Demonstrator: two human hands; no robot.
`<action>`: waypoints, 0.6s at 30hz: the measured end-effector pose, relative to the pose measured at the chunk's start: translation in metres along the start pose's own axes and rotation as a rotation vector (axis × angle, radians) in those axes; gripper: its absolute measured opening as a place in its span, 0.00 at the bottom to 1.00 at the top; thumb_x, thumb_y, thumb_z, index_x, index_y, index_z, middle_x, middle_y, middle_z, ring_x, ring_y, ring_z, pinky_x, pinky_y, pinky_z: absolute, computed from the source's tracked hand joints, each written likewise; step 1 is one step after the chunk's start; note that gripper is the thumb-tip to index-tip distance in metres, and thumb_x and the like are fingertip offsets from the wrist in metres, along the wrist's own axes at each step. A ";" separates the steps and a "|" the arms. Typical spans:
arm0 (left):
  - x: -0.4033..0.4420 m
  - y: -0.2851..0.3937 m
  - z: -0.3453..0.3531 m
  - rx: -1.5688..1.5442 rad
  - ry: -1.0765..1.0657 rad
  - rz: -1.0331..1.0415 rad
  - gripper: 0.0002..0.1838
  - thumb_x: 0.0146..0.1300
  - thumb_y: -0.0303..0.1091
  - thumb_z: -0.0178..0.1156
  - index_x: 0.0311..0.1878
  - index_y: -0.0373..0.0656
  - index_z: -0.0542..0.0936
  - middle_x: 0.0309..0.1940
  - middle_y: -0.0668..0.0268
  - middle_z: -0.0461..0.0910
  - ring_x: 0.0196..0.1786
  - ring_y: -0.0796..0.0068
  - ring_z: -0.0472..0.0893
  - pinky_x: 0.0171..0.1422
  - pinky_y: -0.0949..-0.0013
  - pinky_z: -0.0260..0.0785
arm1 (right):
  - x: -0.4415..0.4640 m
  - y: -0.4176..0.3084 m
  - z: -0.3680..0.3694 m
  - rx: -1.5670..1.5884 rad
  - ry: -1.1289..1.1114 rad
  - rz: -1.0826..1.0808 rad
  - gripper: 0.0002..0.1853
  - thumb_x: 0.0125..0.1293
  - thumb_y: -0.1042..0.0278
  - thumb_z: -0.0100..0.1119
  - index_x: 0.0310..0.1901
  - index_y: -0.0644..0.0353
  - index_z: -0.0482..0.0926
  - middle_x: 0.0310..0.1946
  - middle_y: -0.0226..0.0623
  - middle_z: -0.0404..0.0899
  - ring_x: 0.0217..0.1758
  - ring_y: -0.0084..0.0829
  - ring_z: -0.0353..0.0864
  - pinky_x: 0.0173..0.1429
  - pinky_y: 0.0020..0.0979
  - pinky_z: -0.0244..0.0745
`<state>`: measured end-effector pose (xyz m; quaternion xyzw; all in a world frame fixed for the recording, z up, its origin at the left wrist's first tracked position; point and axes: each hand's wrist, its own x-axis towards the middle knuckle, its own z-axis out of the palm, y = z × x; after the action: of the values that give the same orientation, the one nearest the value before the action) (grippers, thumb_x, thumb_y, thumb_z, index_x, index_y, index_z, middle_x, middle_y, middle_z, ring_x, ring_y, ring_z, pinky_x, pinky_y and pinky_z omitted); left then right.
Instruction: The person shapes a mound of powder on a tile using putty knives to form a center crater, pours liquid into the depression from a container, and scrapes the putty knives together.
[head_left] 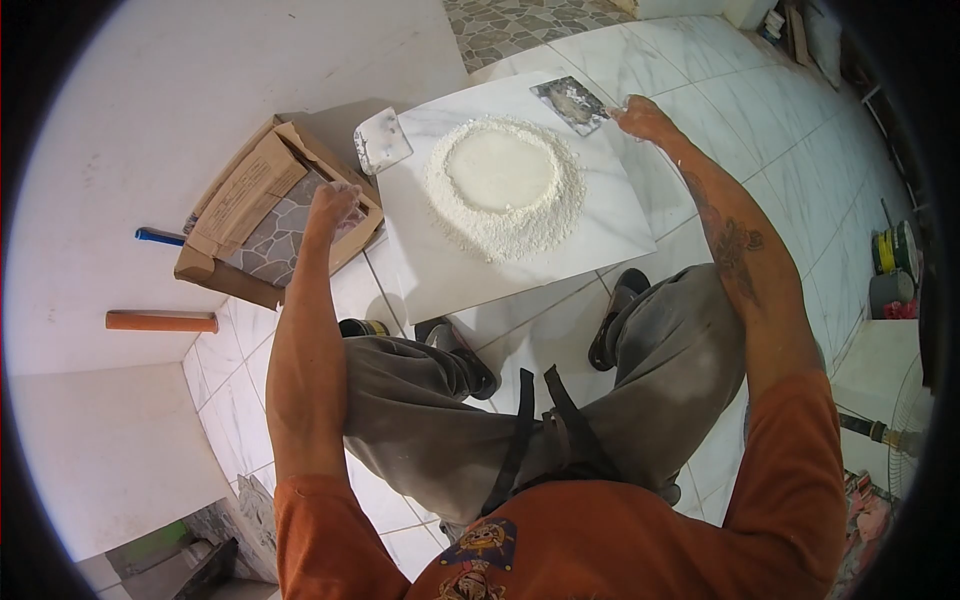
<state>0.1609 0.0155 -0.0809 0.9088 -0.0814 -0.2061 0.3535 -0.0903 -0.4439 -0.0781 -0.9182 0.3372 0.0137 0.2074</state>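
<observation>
a dark, smeared scraper (572,105) is gripped by the right hand (645,118), whose fingers are closed about its handle end; its blade is laid over the far right corner of a white marbled slab (440,285). the left hand (335,205) is held above the near right part of an open cardboard box (240,195), with its fingers curled in; whether anything is grasped there cannot be told. just beyond it, a whitish plate (383,140) with powder on its face is seen at the slab's far left corner. the two hands are kept well apart, on opposite sides of the slab.

on the slab, a ring of white powder (500,232) is heaped, its near side spread wider and more crumbly. inside the ring a smooth, pale pool (502,170) is enclosed. the powder is touched by neither hand.

in the box, a stone-patterned panel (275,235) is partly covered by the flaps. against the wall to the left, a blue rod (160,237) and an orange bar (160,321) are seen. grey trousers (420,400) and dark sandals are worn, and the feet are planted on the white tiled floor (530,340) near the slab. at the far right, a fan (905,442) is partly cut off.
</observation>
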 end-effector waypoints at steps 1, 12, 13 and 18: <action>0.000 0.000 0.000 -0.003 -0.002 -0.004 0.15 0.63 0.40 0.59 0.32 0.34 0.80 0.23 0.63 0.77 0.24 0.71 0.79 0.26 0.68 0.72 | 0.001 0.002 0.001 -0.015 0.014 -0.019 0.31 0.66 0.43 0.53 0.43 0.74 0.74 0.44 0.55 0.77 0.42 0.43 0.81 0.47 0.41 0.75; 0.000 -0.001 -0.001 -0.003 -0.016 -0.003 0.15 0.63 0.40 0.59 0.32 0.34 0.79 0.24 0.63 0.78 0.25 0.71 0.80 0.26 0.69 0.73 | 0.002 0.004 0.004 0.053 0.014 -0.014 0.30 0.67 0.44 0.53 0.43 0.75 0.74 0.43 0.55 0.77 0.37 0.41 0.82 0.42 0.39 0.77; -0.002 0.001 -0.001 0.001 -0.015 -0.007 0.15 0.64 0.40 0.59 0.32 0.34 0.80 0.24 0.63 0.78 0.25 0.71 0.80 0.26 0.69 0.73 | 0.002 0.004 0.003 0.050 0.011 -0.017 0.30 0.67 0.44 0.53 0.43 0.75 0.74 0.44 0.55 0.77 0.37 0.41 0.82 0.43 0.39 0.77; 0.005 0.000 -0.004 0.088 -0.094 -0.072 0.18 0.66 0.44 0.58 0.52 0.41 0.79 0.40 0.62 0.82 0.35 0.70 0.82 0.38 0.65 0.76 | 0.001 0.004 0.003 0.032 0.017 -0.015 0.31 0.66 0.44 0.53 0.44 0.74 0.74 0.44 0.56 0.77 0.41 0.43 0.81 0.48 0.40 0.75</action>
<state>0.1669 0.0164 -0.0793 0.9151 -0.0740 -0.2573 0.3016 -0.0914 -0.4464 -0.0826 -0.9174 0.3321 -0.0008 0.2193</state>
